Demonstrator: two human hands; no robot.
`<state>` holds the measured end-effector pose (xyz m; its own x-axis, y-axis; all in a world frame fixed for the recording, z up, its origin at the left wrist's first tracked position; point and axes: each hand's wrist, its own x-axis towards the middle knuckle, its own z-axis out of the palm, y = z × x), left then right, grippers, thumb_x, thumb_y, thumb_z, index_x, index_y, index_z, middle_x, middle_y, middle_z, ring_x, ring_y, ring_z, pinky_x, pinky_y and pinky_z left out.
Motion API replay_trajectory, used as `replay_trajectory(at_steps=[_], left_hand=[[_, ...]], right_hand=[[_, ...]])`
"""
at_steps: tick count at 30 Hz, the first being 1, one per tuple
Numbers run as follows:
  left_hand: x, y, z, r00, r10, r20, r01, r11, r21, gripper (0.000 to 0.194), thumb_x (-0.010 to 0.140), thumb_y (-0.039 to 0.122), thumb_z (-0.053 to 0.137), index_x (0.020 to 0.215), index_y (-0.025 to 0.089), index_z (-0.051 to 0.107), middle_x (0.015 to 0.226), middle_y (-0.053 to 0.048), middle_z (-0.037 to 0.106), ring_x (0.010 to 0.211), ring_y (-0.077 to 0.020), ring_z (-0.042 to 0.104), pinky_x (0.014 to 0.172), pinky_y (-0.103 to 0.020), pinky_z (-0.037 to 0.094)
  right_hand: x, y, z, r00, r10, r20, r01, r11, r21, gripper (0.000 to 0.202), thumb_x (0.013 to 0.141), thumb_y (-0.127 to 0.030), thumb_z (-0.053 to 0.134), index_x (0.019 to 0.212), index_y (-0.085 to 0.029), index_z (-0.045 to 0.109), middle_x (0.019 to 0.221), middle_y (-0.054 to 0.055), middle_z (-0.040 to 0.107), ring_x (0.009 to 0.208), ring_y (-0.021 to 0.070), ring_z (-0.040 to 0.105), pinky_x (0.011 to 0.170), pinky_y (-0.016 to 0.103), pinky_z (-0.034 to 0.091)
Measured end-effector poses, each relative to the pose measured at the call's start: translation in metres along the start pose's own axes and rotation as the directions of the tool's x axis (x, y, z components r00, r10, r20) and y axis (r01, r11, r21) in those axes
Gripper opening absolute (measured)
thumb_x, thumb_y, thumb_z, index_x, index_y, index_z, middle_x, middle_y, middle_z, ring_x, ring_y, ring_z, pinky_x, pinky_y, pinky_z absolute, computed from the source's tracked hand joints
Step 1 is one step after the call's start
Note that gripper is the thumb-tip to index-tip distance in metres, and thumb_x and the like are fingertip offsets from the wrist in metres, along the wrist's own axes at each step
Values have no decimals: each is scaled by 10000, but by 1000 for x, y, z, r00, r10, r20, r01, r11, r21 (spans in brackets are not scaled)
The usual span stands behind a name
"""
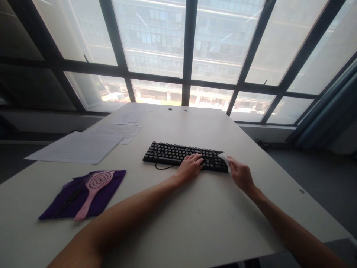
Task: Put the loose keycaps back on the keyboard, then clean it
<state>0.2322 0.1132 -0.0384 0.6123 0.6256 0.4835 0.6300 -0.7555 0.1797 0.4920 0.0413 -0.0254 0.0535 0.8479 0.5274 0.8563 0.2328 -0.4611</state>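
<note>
A black keyboard (167, 152) lies flat across the middle of the white table, its cable curling out at the near left edge. My left hand (191, 166) rests on the keyboard right of its middle, fingers stretched over the keys. At the keyboard's right end, my right hand (241, 174) is closed on a thin white wipe (225, 160), tissue or cloth, which touches the number-key side. Part of the wipe is hidden by the fingers.
On the left, a pink hairbrush (96, 188) and a dark slender item (69, 199) lie on a purple cloth (111, 186). Several paper sheets (80, 145) spread along the white table's (178, 223) left side. Large windows stand beyond; a blue curtain (323, 108) hangs at right.
</note>
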Motion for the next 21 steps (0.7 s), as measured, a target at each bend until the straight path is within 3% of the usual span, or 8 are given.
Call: replay_trajectory(at_steps=[2, 4, 10, 17, 21], left_hand=[[1, 1, 1, 1000, 3, -8, -3, 1000, 9, 308, 959, 277, 585, 1254, 209, 644, 1408, -93, 596, 1331, -265, 509, 1072, -452, 434], [1, 2, 2, 1000, 3, -16, -3, 1000, 14, 306, 961, 277, 582, 1254, 213, 643, 1406, -96, 595, 1329, -261, 509, 1069, -447, 437], [1, 5, 1, 1000, -8, -22, 9, 999, 36, 310, 964, 288, 580, 1260, 218, 635, 1406, -91, 594, 1325, -257, 507, 1065, -437, 434], [2, 7, -1, 1000, -6, -3, 6, 998, 63, 311, 975, 321, 565, 1256, 204, 629, 1414, -93, 589, 1311, -271, 505, 1041, -442, 438], [2, 7, -1, 1000, -2, -5, 2, 998, 62, 311, 975, 323, 564, 1258, 210, 629, 1412, -90, 590, 1312, -268, 503, 1042, -438, 435]], right_hand=[[11, 7, 3, 997, 35, -65, -34, 999, 24, 389, 1009, -322, 428, 1274, -206, 689, 1335, 89, 668, 1274, 249, 610, 1118, 427, 454], [19, 9, 10, 999, 9, -52, -7, 999, 36, 392, 1005, -316, 428, 1269, -193, 691, 1350, 101, 657, 1297, 253, 592, 1133, 443, 436], [27, 9, 39, 969, -148, 198, 144, 989, 35, 393, 967, -255, 479, 1307, -224, 672, 1454, 81, 575, 1410, 245, 471, 1173, 498, 377], [38, 32, 37, 988, 49, 144, -44, 998, -35, 443, 976, -217, 414, 1359, -233, 636, 1451, 62, 580, 1401, 236, 483, 1181, 475, 372], [31, 26, 35, 990, 81, 112, -72, 994, -83, 449, 986, -214, 390, 1369, -215, 624, 1448, 78, 583, 1395, 242, 490, 1166, 466, 397]])
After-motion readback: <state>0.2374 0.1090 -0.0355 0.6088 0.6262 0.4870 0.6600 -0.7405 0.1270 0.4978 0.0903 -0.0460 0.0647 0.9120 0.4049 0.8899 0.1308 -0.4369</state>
